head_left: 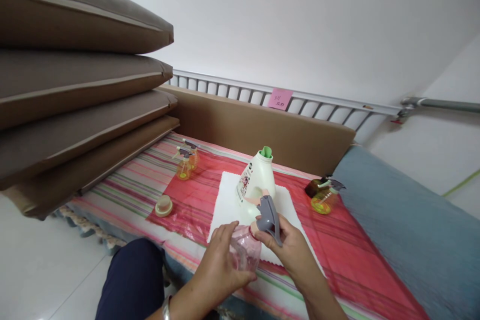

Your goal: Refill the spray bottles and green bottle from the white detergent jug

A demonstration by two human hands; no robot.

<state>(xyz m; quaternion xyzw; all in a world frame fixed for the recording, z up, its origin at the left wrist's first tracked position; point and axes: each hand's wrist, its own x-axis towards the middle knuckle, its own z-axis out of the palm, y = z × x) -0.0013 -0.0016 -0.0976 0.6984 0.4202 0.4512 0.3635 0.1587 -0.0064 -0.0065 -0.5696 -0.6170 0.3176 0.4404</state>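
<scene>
A clear pink spray bottle (245, 249) is tilted in front of me, with my left hand (219, 262) wrapped round its body. My right hand (287, 245) grips the grey trigger sprayer head (268, 217) at the bottle's neck. Whether the head is screwed tight I cannot tell. Just behind them a large pale detergent jug (258, 177), with a green spout at its top, stands on a white cloth (225, 200). To the left a cream cap (164, 205) rests on the red sheet.
Two yellow spray bottles (184, 167) stand at the back left. At the right are another yellow spray bottle (324, 201) and a dark bottle (314, 187). Stacked brown cushions (86, 75) rise at the left. A brown board (255, 122) and a radiator (232, 91) bound the back.
</scene>
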